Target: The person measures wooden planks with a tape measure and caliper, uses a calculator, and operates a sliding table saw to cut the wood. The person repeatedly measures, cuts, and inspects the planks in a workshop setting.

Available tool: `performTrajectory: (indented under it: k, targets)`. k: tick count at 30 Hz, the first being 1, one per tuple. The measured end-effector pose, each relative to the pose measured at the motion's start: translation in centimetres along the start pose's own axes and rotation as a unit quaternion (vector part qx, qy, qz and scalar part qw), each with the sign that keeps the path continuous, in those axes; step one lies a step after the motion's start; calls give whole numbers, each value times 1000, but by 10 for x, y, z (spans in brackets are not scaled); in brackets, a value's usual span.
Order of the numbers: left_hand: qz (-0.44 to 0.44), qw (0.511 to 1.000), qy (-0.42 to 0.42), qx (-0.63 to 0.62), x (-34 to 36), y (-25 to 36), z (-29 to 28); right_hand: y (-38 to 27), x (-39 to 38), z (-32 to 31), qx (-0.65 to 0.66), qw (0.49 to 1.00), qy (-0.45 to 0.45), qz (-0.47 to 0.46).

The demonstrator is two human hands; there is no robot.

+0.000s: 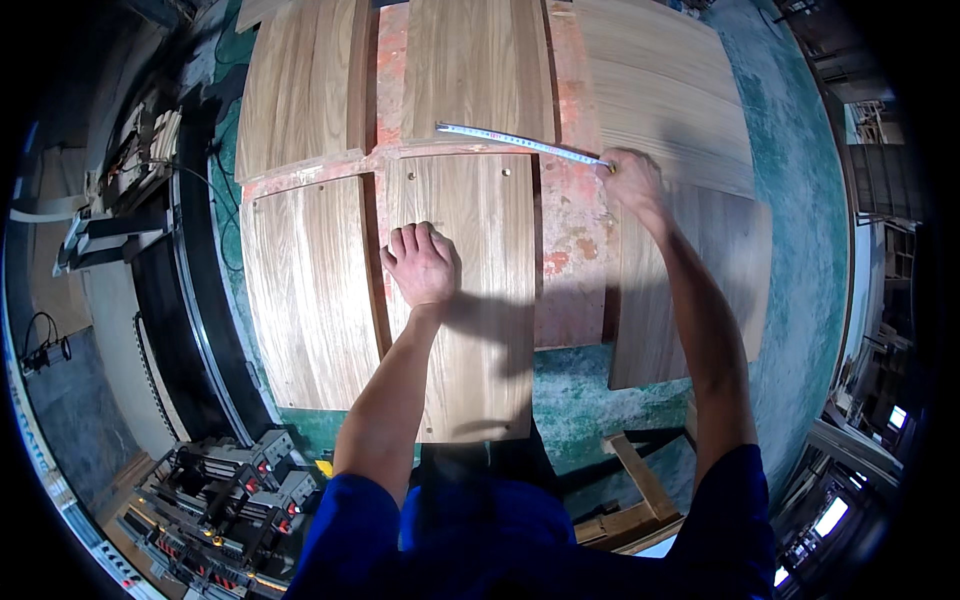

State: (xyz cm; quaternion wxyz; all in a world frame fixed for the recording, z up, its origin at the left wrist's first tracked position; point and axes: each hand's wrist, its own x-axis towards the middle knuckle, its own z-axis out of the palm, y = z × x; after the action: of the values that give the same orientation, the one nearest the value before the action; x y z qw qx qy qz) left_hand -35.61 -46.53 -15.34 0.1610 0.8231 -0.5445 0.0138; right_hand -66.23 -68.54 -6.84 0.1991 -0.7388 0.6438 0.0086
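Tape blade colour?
The tape blade looks whitish with dark markings; best seen in the head view.

You have one left hand (420, 268) and one right hand (634, 182), one tape measure (525, 140), and six large boards (460, 370): three in the far row, three in the near row. Two small holes (411, 176) show at the far end of your middle near board.

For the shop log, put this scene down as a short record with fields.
Left hand: the left hand rests on the near middle board, by its left edge
Right hand: the right hand holds a tape measure
Tape: drawn out leftward, free end over the far middle board
Holes: small, near the near middle board's corners
Below boards: worn reddish surface
Floor: green floor
Lower left: machinery
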Motion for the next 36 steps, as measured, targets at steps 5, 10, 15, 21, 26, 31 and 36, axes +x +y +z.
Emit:
performTrajectory:
  k: [5, 10, 15, 21, 26, 31, 36]
  targets:
    - [-20, 999, -24, -28, 4, 10, -10, 8, 44, -1, -27, 999, -26, -30]
    - [-17, 999, -41, 3, 4, 7, -5, 18, 61, 1, -38, 997, -5, -73]
    - [-17, 999, -43, 4, 5, 9, -5, 25, 76, 4, -28, 996, -26, -82]
    - [-12, 999, -42, 16, 4, 7, -2, 24, 78, 7, -21, 996, -47, -72]
    - [-6, 999, -39, 18, 5, 6, 0, 23, 78, 5, -16, 996, -57, -62]
    - [-17, 999, -30, 4, 4, 7, 0, 22, 75, 8, -18, 997, -31, -63]
    - [-20, 999, -33, 9, 7, 11, -5, 16, 72, 5, -12, 997, -38, -65]
